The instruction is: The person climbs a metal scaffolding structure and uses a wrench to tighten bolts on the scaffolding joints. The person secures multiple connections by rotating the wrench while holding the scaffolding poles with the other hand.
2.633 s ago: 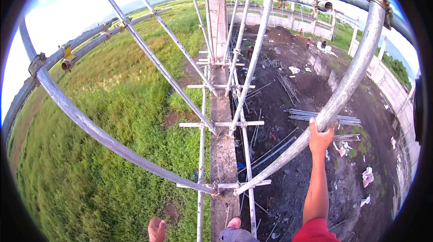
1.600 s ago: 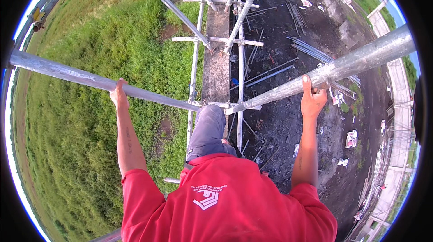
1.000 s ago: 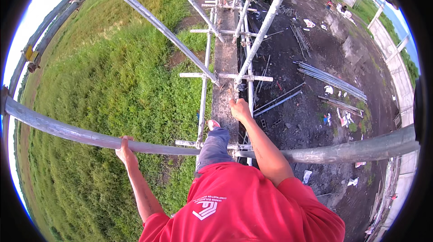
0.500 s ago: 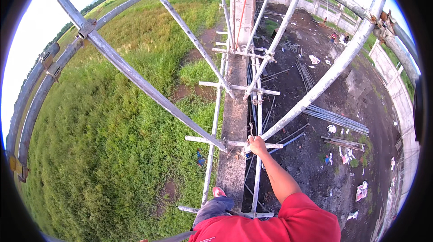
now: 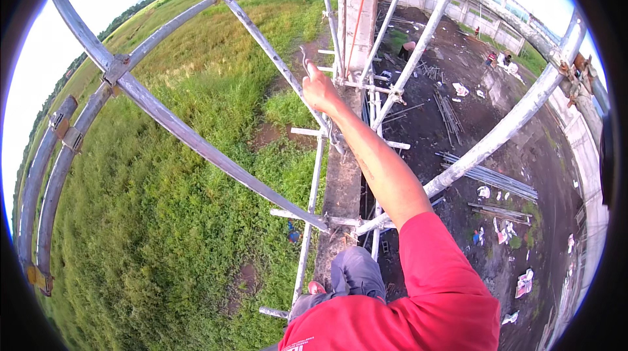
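Observation:
My right hand (image 5: 319, 91) reaches forward, its fingers closed around a short bent metal rod (image 5: 303, 58) whose curved end sticks up past the thumb side. It is beside a slanting scaffold pole (image 5: 268, 50); whether the hand also touches that pole, I cannot tell. Under my forearm runs a narrow concrete beam (image 5: 341, 184) with short crosswise pipes (image 5: 286, 213) over it. My red shoe (image 5: 316, 287) and bent knee are on or above the near part of the beam. My left hand is out of view.
A concrete column (image 5: 361, 17) rises at the beam's far end. Scaffold poles slant up left and right (image 5: 504, 125). Far below lie grass (image 5: 163, 207) on the left and, on the right, dark ground with stacked pipes (image 5: 490, 177), scattered litter and a few people.
My right hand has moved forward and left from the near crosswise pipe to the slanting pole, carrying the bent rod. My knee has come forward over the beam.

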